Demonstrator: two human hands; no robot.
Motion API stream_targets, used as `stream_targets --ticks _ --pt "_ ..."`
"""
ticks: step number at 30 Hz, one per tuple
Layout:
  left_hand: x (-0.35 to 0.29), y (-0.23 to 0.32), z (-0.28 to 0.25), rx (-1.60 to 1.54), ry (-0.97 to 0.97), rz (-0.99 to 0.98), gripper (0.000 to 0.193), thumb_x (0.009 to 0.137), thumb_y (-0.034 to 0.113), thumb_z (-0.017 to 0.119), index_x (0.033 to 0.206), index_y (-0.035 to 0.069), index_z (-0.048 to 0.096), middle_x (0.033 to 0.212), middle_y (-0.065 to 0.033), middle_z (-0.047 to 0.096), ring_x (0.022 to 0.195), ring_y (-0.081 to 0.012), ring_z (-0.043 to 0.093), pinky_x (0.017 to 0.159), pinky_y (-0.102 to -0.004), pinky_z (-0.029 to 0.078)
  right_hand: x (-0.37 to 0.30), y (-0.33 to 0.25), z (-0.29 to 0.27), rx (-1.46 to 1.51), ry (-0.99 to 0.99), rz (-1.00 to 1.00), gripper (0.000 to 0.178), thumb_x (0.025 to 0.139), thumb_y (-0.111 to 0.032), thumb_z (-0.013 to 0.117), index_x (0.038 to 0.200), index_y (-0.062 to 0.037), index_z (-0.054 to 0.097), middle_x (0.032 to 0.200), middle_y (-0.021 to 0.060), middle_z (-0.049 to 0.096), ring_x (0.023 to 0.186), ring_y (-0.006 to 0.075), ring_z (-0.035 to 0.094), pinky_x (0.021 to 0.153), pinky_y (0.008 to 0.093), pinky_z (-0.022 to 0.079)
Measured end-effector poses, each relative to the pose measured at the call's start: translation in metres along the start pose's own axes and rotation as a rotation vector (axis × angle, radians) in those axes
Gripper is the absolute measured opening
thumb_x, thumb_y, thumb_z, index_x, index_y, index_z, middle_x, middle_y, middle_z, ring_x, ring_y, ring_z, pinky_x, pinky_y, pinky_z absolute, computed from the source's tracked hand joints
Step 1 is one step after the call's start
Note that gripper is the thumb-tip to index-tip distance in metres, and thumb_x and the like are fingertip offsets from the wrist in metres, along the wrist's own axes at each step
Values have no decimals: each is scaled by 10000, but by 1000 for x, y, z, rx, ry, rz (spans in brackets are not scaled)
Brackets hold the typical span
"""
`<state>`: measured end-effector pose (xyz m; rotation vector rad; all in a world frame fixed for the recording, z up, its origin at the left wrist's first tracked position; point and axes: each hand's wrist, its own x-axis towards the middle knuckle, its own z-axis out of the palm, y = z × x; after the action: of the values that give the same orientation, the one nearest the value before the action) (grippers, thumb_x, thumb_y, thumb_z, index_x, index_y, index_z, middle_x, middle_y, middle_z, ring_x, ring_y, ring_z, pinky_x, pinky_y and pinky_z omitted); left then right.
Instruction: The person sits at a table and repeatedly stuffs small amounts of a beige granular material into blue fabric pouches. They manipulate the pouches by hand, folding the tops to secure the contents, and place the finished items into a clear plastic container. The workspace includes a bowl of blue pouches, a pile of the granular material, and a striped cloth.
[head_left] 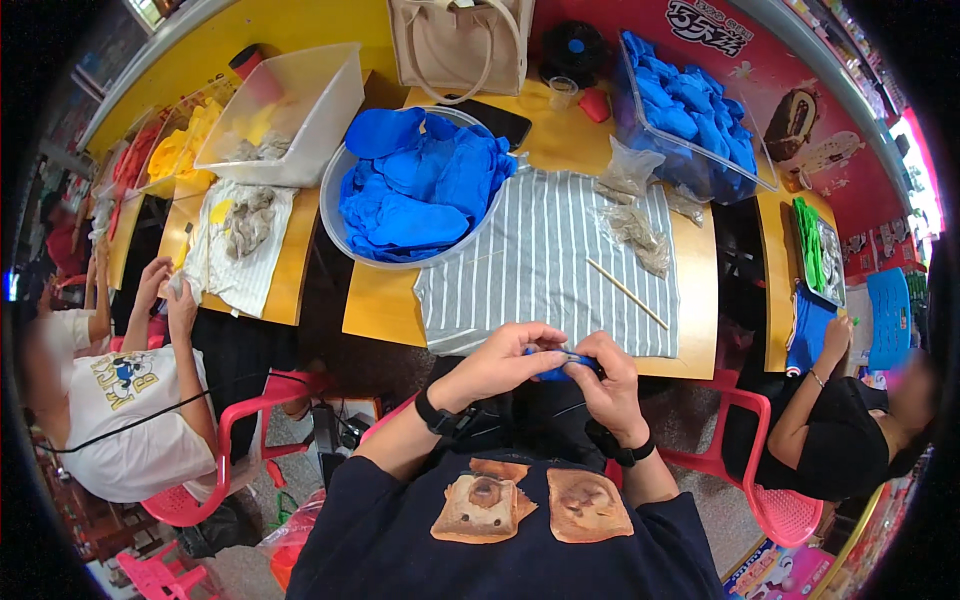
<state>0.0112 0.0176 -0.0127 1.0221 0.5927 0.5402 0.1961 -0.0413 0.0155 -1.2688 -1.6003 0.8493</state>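
Note:
My left hand point(512, 362) and my right hand point(606, 380) meet in front of my body, just off the near table edge. Between them they pinch a small blue fabric piece point(550, 376), mostly covered by my fingers. Beyond my hands a grey-and-white striped cloth point(545, 262) covers the table. On it lie a thin wooden stick point(628, 294) and clear plastic bags of brownish-grey material point(640, 240). A round tub point(345, 240) at the back left is heaped with blue fabric pieces point(425, 185).
A clear bin of blue pieces point(690, 110), a beige tote bag point(460, 45) and a dark phone point(492, 122) stand at the back. People sit at side tables: one in a white shirt point(140, 420) left, one in black point(835, 440) right. Pink chairs point(775, 490) flank me.

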Motion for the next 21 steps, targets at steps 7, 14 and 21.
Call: stream_targets --ticks 7,14,21 --pt "-8 9 1 69 127 124 165 859 31 662 1016 -15 677 898 -24 615 751 -72 583 655 -204 475 -1 7 8 39 143 -80 141 759 34 676 872 8 595 773 101 560 663 217 543 606 291 434" --pt "-14 0 -2 -49 228 158 92 875 52 651 899 -14 711 842 -34 620 689 -65 570 571 -185 439 2 -11 -9 -59 -259 36 250 739 -96 767 859 -10 565 757 95 534 614 226 524 561 317 416" --pt "-25 18 -9 -24 219 206 113 871 1 619 956 -33 684 878 -41 632 725 -97 595 656 -207 462 -4 -16 -17 47 -341 -46 289 681 -120 817 756 -10 560 712 93 545 624 204 545 558 309 403"
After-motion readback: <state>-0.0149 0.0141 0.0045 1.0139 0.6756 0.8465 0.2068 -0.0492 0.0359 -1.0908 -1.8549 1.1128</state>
